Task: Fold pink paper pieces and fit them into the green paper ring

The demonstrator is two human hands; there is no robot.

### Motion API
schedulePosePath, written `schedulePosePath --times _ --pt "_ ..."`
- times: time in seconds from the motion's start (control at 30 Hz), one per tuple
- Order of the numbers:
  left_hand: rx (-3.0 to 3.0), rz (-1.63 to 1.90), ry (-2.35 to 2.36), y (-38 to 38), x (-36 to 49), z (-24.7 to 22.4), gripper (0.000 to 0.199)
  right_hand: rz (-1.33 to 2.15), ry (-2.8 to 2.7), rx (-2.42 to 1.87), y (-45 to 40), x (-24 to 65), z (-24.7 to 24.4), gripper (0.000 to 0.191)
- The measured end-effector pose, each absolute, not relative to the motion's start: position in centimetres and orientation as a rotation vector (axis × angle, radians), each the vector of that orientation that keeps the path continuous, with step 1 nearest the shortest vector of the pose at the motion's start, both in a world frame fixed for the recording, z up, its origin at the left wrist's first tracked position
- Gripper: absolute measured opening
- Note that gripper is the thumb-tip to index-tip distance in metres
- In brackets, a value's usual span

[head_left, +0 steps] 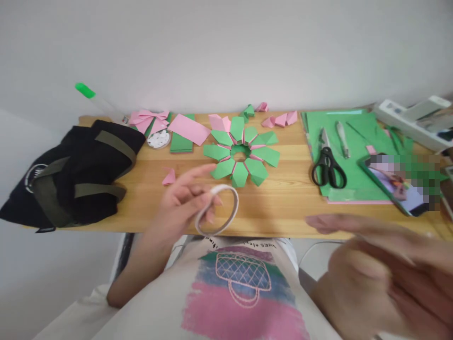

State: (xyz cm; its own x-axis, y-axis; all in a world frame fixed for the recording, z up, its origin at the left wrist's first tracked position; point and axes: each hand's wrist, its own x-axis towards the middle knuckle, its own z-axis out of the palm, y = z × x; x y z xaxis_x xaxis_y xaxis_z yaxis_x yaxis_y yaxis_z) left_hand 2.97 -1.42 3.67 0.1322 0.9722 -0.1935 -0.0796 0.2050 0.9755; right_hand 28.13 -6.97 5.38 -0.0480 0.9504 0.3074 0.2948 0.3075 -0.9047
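Note:
My left hand (187, 200) pinches a thin whitish roll of tape (233, 215), a narrow ring held over the table's front edge. Its index finger points toward a flower-like paper ring (239, 174) of green and pink folded petals, lying flat on the wood. Smeared by motion, my right hand (382, 269) is raised close to the camera at the lower right. Its index finger stretches out with the thumb apart below, and I see nothing held in it. A small pink paper piece (169, 177) lies beyond my left hand.
On the wooden table (286, 189), black scissors (328, 165) and a cutter (342, 139) rest on green sheets (361, 179) beside a phone (396, 184). A black bag (85, 165) fills the left end. Folded pink pieces (281, 119) and a pink card (190, 129) lie toward the wall.

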Motion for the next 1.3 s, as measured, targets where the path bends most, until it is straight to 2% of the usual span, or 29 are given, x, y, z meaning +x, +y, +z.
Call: schedulePosePath --times 0.07,0.1,0.17,0.33,0.4,0.6,0.73,0.83,0.9,0.97,1.17,1.3 --pt "1.276 1.402 1.41 -0.6 0.0 3.2 0.047 0.831 -1.507 -1.149 -6.0 27.2 4.5 0.051" --pt "1.374 1.562 1.634 0.0 -1.8 2.9 0.046 0.93 -1.506 -1.153 -5.4 26.4 3.9 0.05" --pt "1.565 1.652 2.017 1.4 -5.5 2.0 0.048 1.154 -1.582 -1.115 -4.2 24.9 2.6 0.045" --pt "1.901 0.606 2.457 4.2 -11.4 -1.4 0.039 1.374 -1.752 -1.123 -2.8 23.2 1.3 0.036" --pt "1.947 0.34 2.46 4.5 -11.6 -2.6 0.041 1.391 -1.746 -1.135 -2.7 23.1 1.3 0.035" --pt "2.024 0.304 2.383 4.4 -10.3 -3.1 0.04 1.501 -1.501 -1.125 -2.6 23.3 1.2 0.028" --pt "2.04 0.485 2.428 3.6 -8.2 -1.2 0.023 1.628 -1.247 -1.054 -2.4 23.3 1.2 0.02" --pt "2.068 0.96 2.055 2.1 -4.0 0.6 0.016 1.701 -1.104 -1.013 -2.4 23.0 1.5 0.015" --pt "2.048 0.98 1.535 1.0 -0.7 1.7 0.013 1.702 -1.071 -1.02 -2.4 22.9 1.8 0.015" --pt "1.964 0.944 1.208 0.5 2.2 2.3 0.01 1.672 -1.086 -1.05 -2.5 22.8 1.8 0.016" --pt "1.81 0.99 1.04 1.0 5.2 2.0 0.011 1.529 -1.141 -1.105 -2.9 23.2 1.4 0.018" --pt "1.841 1.151 0.993 1.2 5.9 1.6 0.011 1.38 -1.105 -1.198 -3.1 22.7 1.6 0.018"
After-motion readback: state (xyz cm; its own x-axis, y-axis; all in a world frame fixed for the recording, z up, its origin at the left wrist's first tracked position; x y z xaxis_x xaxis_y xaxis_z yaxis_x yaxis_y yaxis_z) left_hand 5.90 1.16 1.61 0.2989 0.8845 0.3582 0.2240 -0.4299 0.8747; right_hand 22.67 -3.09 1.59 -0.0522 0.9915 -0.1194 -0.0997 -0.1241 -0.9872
